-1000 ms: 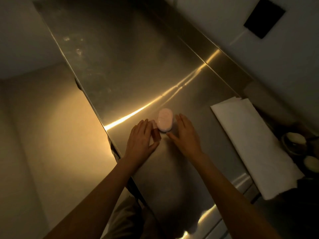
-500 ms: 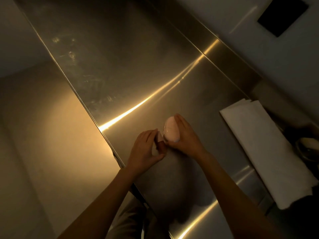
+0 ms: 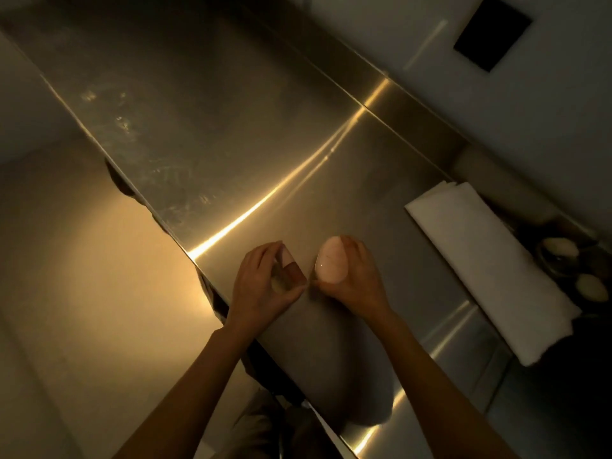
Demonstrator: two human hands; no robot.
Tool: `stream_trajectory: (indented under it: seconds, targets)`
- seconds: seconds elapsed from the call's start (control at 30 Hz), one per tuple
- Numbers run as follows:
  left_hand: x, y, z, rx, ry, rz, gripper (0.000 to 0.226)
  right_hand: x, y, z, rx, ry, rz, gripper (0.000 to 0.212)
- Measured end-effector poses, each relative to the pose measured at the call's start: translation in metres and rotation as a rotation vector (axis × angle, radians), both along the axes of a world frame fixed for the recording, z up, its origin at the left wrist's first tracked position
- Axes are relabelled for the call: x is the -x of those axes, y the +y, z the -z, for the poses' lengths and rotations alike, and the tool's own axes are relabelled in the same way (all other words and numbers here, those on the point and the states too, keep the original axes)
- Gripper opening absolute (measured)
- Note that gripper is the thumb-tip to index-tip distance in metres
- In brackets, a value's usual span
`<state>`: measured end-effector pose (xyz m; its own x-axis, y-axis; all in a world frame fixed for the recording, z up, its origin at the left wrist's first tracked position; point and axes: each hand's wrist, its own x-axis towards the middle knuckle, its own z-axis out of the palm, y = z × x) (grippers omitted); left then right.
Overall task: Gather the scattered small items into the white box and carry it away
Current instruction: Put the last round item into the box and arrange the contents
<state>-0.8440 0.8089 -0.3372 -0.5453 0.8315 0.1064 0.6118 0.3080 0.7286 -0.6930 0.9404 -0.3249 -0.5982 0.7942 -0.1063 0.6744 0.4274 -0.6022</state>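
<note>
At the left of the frame there is the floor in warm light, and then the edge of the steel tabletop, which runs diagonally from upper left to lower right. In the lower middle, the left hand has its fingers curled around a small clear piece; what this piece is, I cannot tell. Just beside it to the right, the right hand grips the pale oval box from the right side, fingers curled over its top end and thumb under. The long axis of the box points toward the upper part of the frame. The two hands are nearly touching, so the left hand's piece lies just left of the box; I judge the next move joins them. Further right lies a folded white cloth, and at the right edge some pale round items are in the dark.
</note>
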Motion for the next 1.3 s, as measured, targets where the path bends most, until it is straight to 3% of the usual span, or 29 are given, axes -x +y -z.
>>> stream_trajectory:
  seconds: [0.13,0.33,0.73,1.0,1.3]
  targets:
    - [-0.007,0.004,-0.021,-0.064,0.007,0.048,0.083,-0.025,-0.025,-0.021,-0.014,0.078,0.133,0.108]
    - [-0.041,0.015,-0.056,-0.144,0.000,0.141,0.079,-0.075,-0.053,-0.068,-0.158,0.194,0.286,0.092]
    - [-0.159,0.004,-0.142,-0.328,0.045,0.573,0.080,-0.223,-0.120,-0.147,-0.372,0.291,0.539,0.102]
    - [-0.288,-0.053,-0.177,-0.397,0.005,0.768,0.083,-0.357,-0.208,-0.171,-0.487,0.305,0.636,0.096]
    - [-0.445,-0.108,-0.159,-0.333,-0.036,1.054,0.085,-0.513,-0.319,-0.163,-0.505,0.241,0.879,0.089]
